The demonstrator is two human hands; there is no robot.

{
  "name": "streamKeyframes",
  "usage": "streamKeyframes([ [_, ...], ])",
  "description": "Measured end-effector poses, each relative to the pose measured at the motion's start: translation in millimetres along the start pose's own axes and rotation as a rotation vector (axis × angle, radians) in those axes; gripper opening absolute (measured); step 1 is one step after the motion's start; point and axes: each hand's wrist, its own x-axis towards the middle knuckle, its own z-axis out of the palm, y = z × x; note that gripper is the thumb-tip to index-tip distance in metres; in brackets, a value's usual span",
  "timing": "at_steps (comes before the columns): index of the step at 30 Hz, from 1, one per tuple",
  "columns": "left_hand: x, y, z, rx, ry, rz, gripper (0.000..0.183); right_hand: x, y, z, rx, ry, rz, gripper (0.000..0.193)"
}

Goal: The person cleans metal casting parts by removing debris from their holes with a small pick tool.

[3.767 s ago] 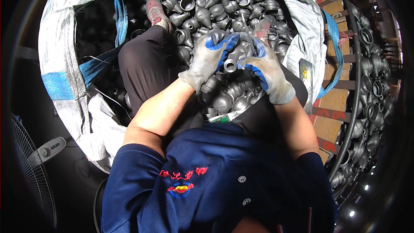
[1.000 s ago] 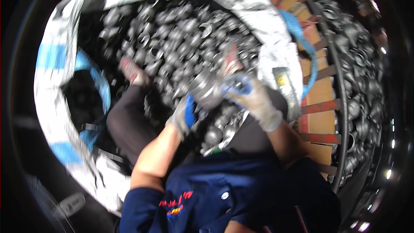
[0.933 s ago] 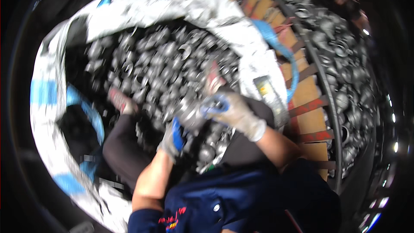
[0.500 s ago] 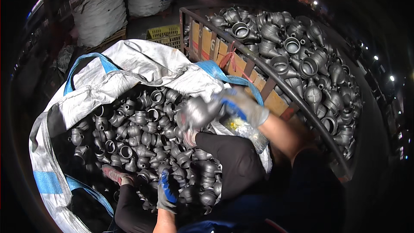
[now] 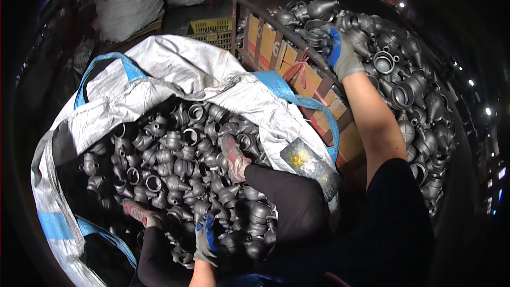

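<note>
My right hand [image 5: 342, 56], in a grey glove with blue-coated fingers, reaches over the crate's near rail. Its fingers curl against a grey metal casting [image 5: 314, 31] on the pile; part of their grip is hidden by the glove. Low in the middle, my left hand [image 5: 206, 236], gloved alike, is over the castings [image 5: 175, 141] inside the big white woven bag [image 5: 175, 58]. Its fingers point up and slightly apart, with nothing seen in them. The castings are bulb-shaped, with round open collars and narrow necks.
My shoes [image 5: 234, 154] stand among the castings inside the bag. The metal-framed crate [image 5: 287, 29], lined with cardboard, borders it on the right. Blue straps [image 5: 332, 127] loop from the bag's rim. A yellow plastic basket [image 5: 212, 27] and full white sacks [image 5: 130, 5] stand behind.
My right hand has moved from above the bag, beside a blurred casting, up and right to the crate's pile. That casting no longer shows in the air. My left hand has barely moved.
</note>
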Motion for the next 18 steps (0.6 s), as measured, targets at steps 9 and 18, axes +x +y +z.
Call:
streamKeyframes([
  [9,17.9,-13.1,-45.6,0.167,0.235,0.157,0.023,-219.7,125.3,64.1,-0.329,-0.618,0.332,0.032],
  [18,25.8,-1.5,-41.9,-0.097,0.307,0.159,0.027,-225.9,121.2,77.6,-0.060,-0.417,0.263,0.026],
])
